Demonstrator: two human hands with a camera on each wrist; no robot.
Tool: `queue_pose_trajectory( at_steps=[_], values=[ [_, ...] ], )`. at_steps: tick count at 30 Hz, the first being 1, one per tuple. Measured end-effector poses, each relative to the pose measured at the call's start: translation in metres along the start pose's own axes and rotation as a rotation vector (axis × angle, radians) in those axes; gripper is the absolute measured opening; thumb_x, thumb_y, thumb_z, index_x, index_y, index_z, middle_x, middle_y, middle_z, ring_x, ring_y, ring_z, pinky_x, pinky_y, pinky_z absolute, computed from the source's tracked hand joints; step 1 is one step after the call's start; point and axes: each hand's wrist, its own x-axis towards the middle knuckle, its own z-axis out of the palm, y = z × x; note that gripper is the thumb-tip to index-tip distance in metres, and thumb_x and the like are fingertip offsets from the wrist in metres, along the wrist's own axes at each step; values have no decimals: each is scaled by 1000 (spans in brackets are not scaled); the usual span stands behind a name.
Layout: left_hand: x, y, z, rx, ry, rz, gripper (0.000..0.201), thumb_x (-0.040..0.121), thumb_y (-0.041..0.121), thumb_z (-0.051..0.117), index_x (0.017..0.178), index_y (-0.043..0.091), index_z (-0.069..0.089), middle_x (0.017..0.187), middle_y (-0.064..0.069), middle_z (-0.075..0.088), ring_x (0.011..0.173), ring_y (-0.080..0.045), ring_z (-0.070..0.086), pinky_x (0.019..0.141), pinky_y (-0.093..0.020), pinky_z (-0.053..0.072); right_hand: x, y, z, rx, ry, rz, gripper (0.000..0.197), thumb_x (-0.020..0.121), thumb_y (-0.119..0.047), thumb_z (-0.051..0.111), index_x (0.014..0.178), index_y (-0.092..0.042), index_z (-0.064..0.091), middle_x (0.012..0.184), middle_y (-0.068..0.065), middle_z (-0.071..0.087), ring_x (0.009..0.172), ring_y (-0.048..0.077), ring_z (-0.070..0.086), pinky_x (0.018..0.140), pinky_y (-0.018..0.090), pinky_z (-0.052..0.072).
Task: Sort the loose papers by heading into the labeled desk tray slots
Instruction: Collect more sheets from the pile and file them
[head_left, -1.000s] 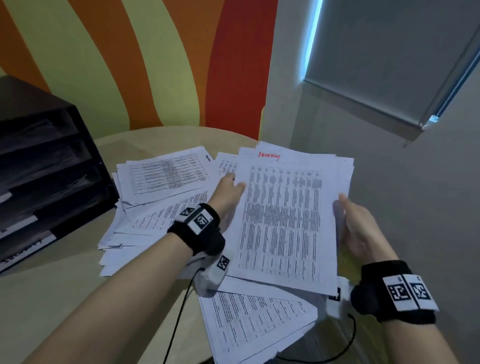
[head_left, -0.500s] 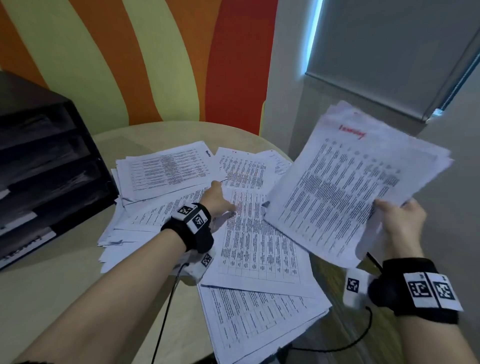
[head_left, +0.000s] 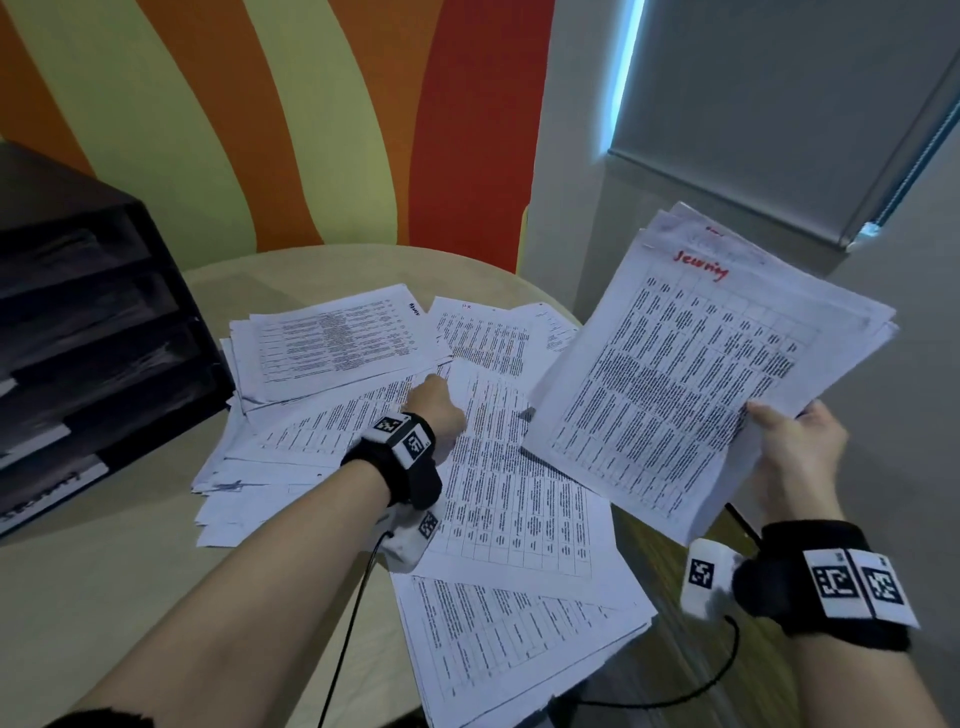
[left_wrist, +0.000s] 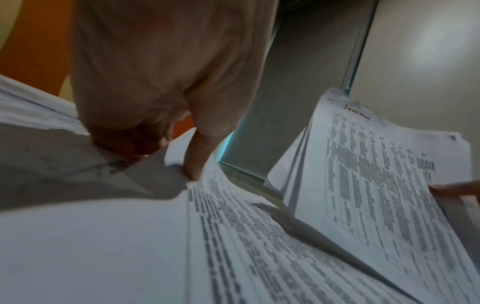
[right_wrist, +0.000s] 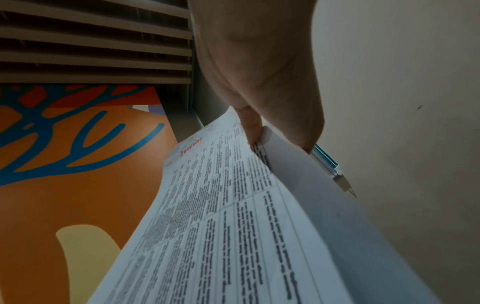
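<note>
My right hand (head_left: 779, 423) grips a sheaf of printed papers (head_left: 691, 384) by its lower right corner, thumb on top, and holds it tilted in the air past the table's right edge. The top sheet has a red handwritten heading. The same sheaf (right_wrist: 221, 226) fills the right wrist view, pinched by the right hand (right_wrist: 255, 131). My left hand (head_left: 436, 408) rests low on the spread of loose papers (head_left: 337, 338). In the left wrist view its fingers are curled and the thumb (left_wrist: 194, 158) pinches the upturned top edge of one sheet (left_wrist: 233, 236).
A black desk tray (head_left: 171, 332) with stacked slots and white labels stands at the left on the round beige table (head_left: 104, 571). Some sheets overhang the table's near right edge. A striped wall and a window blind lie behind.
The left hand let go of the sheaf and dropped onto the loose pile. The right hand carried the sheaf up and to the right, off the pile.
</note>
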Motion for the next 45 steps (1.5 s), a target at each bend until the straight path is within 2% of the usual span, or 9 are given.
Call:
queue_pose_trajectory(
  at_steps=[2,6,11,17,24,29,37,42,45],
  values=[
    [10,-10,-2,-147,68,93,34,86,3,60,68,17,35,69,-4,31,65,-18,34,62,-27,29,-1,0,0,-53,16,-23,23,88,4,59,105,-11,62,93,1,65,74,8,60,54,9,50],
    [3,-8,-33,-680,243,206,32,89,6,51,68,24,35,74,-3,29,73,-18,28,71,-27,24,0,3,-2,-141,5,-27,18,86,3,59,101,-3,67,84,6,62,73,16,55,49,16,45],
    [-13,-2,-121,-880,541,269,18,98,11,53,113,9,64,111,-1,65,92,-8,58,88,-24,45,1,4,5,-115,-12,-18,10,86,0,61,92,-5,66,79,3,60,75,16,51,63,31,40],
    [-32,-7,-170,-930,687,419,17,99,10,52,113,5,62,66,18,53,52,9,45,64,-6,38,-10,-5,20,-48,-40,-89,20,86,-1,62,73,-16,59,75,1,61,67,13,55,62,28,44],
    [-45,-18,-187,-874,923,395,37,99,7,50,68,23,37,42,20,40,42,4,31,50,-13,25,-35,-23,35,122,-23,-206,35,77,17,47,65,-16,49,46,-22,49,50,-6,40,48,19,36],
    [-56,-22,-184,-805,811,410,26,98,13,55,75,23,51,63,13,56,53,2,45,57,-21,42,-55,-42,50,185,-113,-234,25,86,11,53,76,-12,54,52,-10,58,45,-9,48,48,10,39],
    [-81,1,-139,-660,438,467,27,101,37,45,111,13,52,112,-17,63,98,-25,61,91,-55,51,-117,-42,106,137,-600,-90,18,100,-16,50,103,-13,68,98,7,74,87,22,70,77,38,56],
    [-88,-10,-143,-749,477,424,16,101,17,47,117,14,43,116,-10,64,104,-23,64,87,-39,55,-151,-46,131,246,-668,-38,56,95,-56,44,131,-15,55,129,2,63,120,15,58,105,42,45],
    [-93,-21,-154,-772,512,413,28,99,12,51,122,18,35,110,-4,65,97,-21,68,79,-36,58,-167,-50,148,85,-749,-178,28,98,-25,53,125,-21,51,114,-8,63,101,-1,62,87,23,52]
  ],
)
